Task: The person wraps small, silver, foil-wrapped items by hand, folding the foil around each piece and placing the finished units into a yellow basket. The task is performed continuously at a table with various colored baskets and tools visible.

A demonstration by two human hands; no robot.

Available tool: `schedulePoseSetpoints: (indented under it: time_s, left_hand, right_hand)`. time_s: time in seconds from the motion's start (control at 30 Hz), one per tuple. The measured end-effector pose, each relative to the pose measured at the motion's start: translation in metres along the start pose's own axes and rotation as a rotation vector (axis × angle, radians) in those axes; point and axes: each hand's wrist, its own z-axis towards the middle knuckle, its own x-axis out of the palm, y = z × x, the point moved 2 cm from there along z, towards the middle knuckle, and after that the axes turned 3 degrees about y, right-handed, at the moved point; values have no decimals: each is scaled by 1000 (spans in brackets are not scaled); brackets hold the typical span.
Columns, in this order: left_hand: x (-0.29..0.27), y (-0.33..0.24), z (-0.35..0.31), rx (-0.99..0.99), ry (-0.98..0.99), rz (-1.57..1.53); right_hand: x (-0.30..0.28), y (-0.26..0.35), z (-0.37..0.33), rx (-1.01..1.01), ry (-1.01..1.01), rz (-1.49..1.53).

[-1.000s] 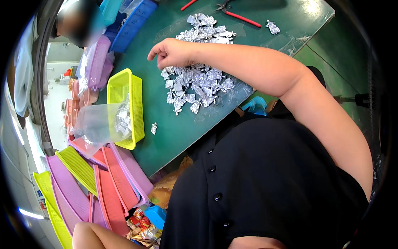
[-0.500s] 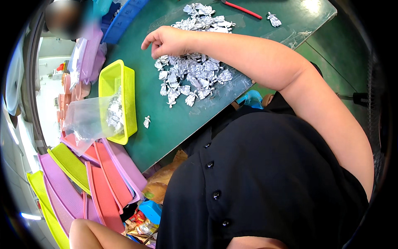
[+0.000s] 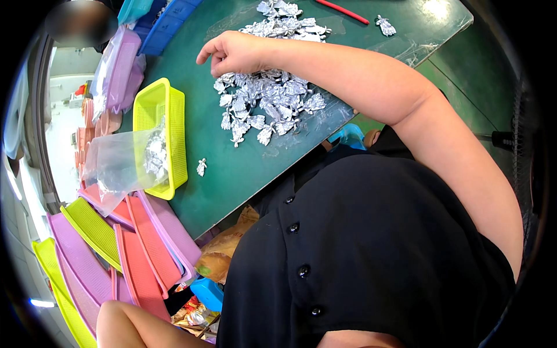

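My right hand hovers over or rests at the left edge of a heap of small crumpled silver pieces, on a green table. Its fingers are loosely bent, with the index finger reaching left and a gap beside it, and nothing shows in them. The forearm hides the middle of the heap. At the lower left my bent left arm shows, but its hand is outside the view. One loose silver piece lies left of the heap, another at the far right.
Left on the table stands a yellow-green basket with a clear plastic bag of silver pieces partly in it. Behind are a blue bin and purple baskets. A red-handled tool lies at the back. Coloured baskets lean at the lower left.
The whole view has shifted slightly, so the basket and heap appear a little further left and higher. My right hand keeps nearly the same pose over the heap.
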Motion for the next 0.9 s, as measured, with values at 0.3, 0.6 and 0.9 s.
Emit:
schedulePoseSetpoints:
  time_s: [0.3, 0.6, 0.9]
  left_hand:
    - [-3, 3, -4, -8, -12, -8]
    - [-24, -14, -46, -34, -206, -113]
    - [34, 211, -145, -965, -617, 780]
  right_hand:
    - [0, 2, -2, 2, -1, -15]
    - [-2, 0, -2, -57, -38, -51]
    - [-1, 14, 7, -70, 39, -5]
